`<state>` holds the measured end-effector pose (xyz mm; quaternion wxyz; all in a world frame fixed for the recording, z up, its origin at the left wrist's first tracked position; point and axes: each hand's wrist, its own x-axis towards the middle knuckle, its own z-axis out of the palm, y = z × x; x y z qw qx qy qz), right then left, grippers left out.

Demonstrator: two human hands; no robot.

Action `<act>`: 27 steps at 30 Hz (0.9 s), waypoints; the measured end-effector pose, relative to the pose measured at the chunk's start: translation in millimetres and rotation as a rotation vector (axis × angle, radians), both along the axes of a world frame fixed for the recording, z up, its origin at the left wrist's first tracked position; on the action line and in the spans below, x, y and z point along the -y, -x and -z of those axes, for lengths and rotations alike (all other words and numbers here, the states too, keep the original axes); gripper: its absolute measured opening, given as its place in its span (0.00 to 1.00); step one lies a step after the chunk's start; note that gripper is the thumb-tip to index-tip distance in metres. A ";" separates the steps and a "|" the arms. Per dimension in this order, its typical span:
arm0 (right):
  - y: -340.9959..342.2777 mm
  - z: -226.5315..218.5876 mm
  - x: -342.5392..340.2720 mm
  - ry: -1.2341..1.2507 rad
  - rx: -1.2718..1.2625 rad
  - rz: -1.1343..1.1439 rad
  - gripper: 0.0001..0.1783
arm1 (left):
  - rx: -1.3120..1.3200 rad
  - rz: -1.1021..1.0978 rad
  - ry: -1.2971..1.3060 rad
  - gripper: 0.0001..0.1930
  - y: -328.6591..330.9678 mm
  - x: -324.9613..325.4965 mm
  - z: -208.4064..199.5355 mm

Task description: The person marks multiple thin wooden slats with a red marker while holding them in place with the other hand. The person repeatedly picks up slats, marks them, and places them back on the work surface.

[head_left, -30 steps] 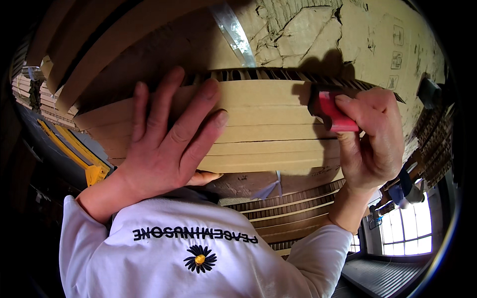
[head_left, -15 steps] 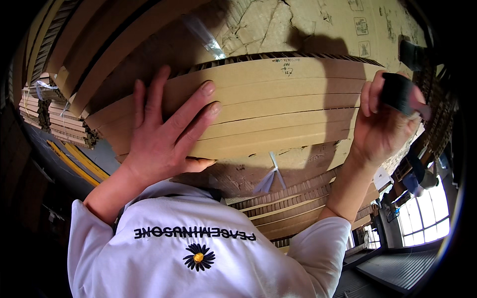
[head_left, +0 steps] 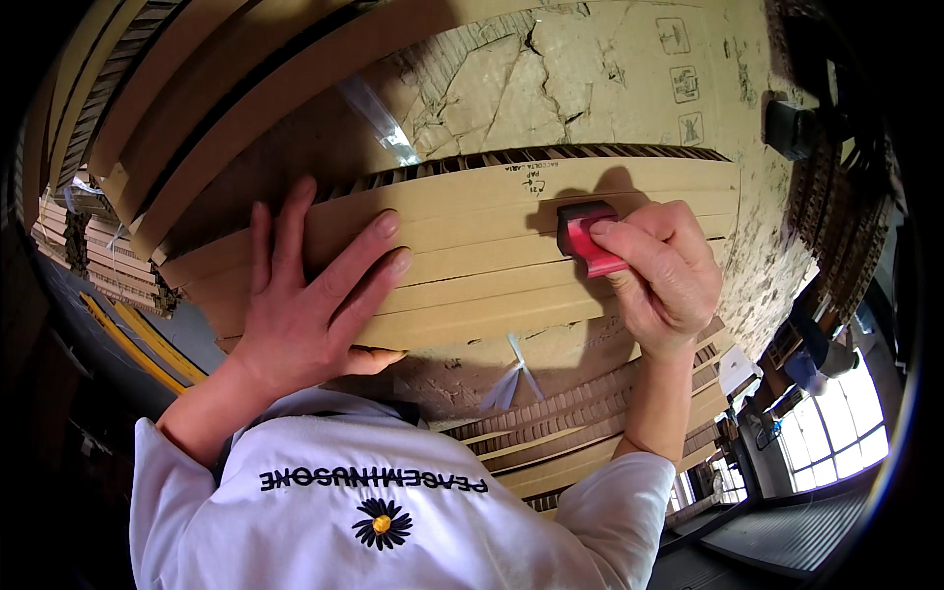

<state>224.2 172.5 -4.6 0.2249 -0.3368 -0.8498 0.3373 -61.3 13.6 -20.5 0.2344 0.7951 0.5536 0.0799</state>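
Note:
A row of cardboard strips [head_left: 482,285] lies side by side across the middle, with corrugated edges showing along the far side. My left hand [head_left: 310,295] rests on their left part, fingers spread, with the thumb at the near edge. In my right hand [head_left: 674,275] is a red and black hand stamp [head_left: 598,241], pinched by its red grip. The stamp's dark face is turned toward the strips at right of centre; whether it touches them I cannot tell. A small dark printed mark [head_left: 535,181] shows on the far strip, left of the stamp.
Beneath lies a worn cardboard sheet [head_left: 580,79]. A dark block [head_left: 790,128] stands at far right. Cardboard stacks [head_left: 246,98] rise at far left, and more strips [head_left: 580,418] lie near my body. Clear tape [head_left: 379,118] and a white strap [head_left: 513,379] show around the row.
My right hand has brought the stamp leftward and down from the right end to over the strips. My left hand stays spread on the row; the whole view has shifted slightly.

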 end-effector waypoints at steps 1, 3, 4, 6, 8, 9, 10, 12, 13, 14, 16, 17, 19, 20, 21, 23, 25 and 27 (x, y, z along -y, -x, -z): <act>0.4 0.0 -0.4 -0.006 0.008 -0.007 0.16 | 0.001 -0.002 -0.004 0.49 -0.3 0.1 0.0; 1.5 -1.1 -1.6 -0.018 0.025 -0.020 0.16 | 0.001 -0.003 -0.003 0.49 -0.5 0.2 -0.1; 2.0 -1.4 -1.6 -0.019 0.029 -0.019 0.16 | 0.000 -0.002 0.001 0.49 -0.5 0.2 -0.3; 3.0 -2.0 -0.9 -0.021 0.036 -0.016 0.16 | -0.002 -0.002 0.008 0.49 -0.2 0.4 -0.6; 3.0 -2.2 -0.9 -0.014 0.045 -0.007 0.16 | -0.003 -0.002 0.014 0.50 -0.3 0.3 -0.7; 3.1 -2.3 -0.7 -0.010 0.049 -0.003 0.16 | 0.004 -0.019 0.025 0.49 -0.9 0.0 -1.2; 3.5 -2.5 -0.8 -0.006 0.053 -0.004 0.16 | 0.010 -0.036 0.035 0.48 -1.8 -0.3 -1.9; 4.1 -3.3 -1.5 0.001 0.063 -0.008 0.15 | 0.014 -0.039 0.030 0.48 -1.8 -0.1 -1.5; 4.3 -4.0 -1.8 0.006 0.069 -0.010 0.15 | 0.010 -0.026 0.015 0.48 -1.4 -0.2 -0.6; 4.5 -4.6 -2.1 0.011 0.075 -0.012 0.15 | 0.007 -0.013 0.000 0.49 -1.3 -0.3 0.2; 5.1 -4.7 -2.3 0.025 0.074 -0.012 0.14 | 0.008 -0.009 0.007 0.48 -0.9 -0.4 0.1; 5.5 -4.6 -2.7 0.032 0.070 -0.011 0.14 | 0.009 -0.006 0.011 0.48 -0.9 -0.4 -0.2; 6.4 -5.0 -2.8 0.042 0.073 -0.003 0.14 | 0.010 -0.010 0.020 0.49 -0.9 -0.8 -0.2; 7.3 -5.6 -2.1 0.045 0.079 0.002 0.14 | 0.011 -0.011 0.024 0.49 -0.9 -1.0 -0.3; 7.7 -6.2 -2.0 0.048 0.086 0.007 0.14 | 0.009 -0.011 0.028 0.48 -1.0 -0.9 -0.3; 9.1 -7.0 -4.8 0.058 0.084 -0.010 0.14 | 0.005 -0.011 0.037 0.48 -0.1 0.0 -0.4; 9.6 -7.0 -7.5 0.064 0.083 -0.032 0.14 | 0.006 -0.021 0.029 0.47 -1.1 1.4 0.1; 9.8 -6.8 -9.4 0.060 0.082 -0.053 0.15 | 0.001 -0.020 0.025 0.47 -1.7 1.4 -0.1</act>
